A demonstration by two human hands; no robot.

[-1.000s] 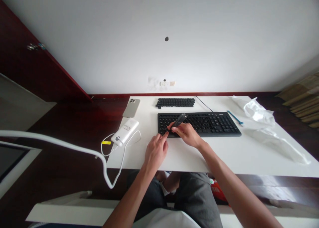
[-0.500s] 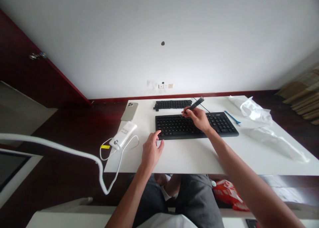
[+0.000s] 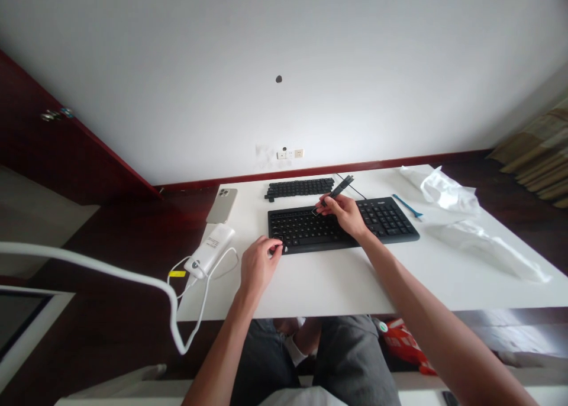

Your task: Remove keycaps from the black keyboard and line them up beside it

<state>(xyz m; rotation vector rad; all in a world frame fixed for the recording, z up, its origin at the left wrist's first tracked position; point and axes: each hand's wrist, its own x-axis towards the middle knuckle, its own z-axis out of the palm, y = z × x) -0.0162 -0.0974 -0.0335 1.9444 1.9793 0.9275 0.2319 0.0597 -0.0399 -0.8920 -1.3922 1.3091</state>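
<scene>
On the white desk (image 3: 319, 282) lies a black keyboard (image 3: 306, 224), the right hand (image 3: 347, 213) firmly gripping a black tool (image 3: 341, 187) above it, while the left hand (image 3: 258, 267), spread half a second ago, now pinches at its near left corner, around what I cannot tell.

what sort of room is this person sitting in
Probably a room in a home, though a small office is possible: a white desk against a plain wall, a dark red door, and a patterned curtain at the right.
</scene>
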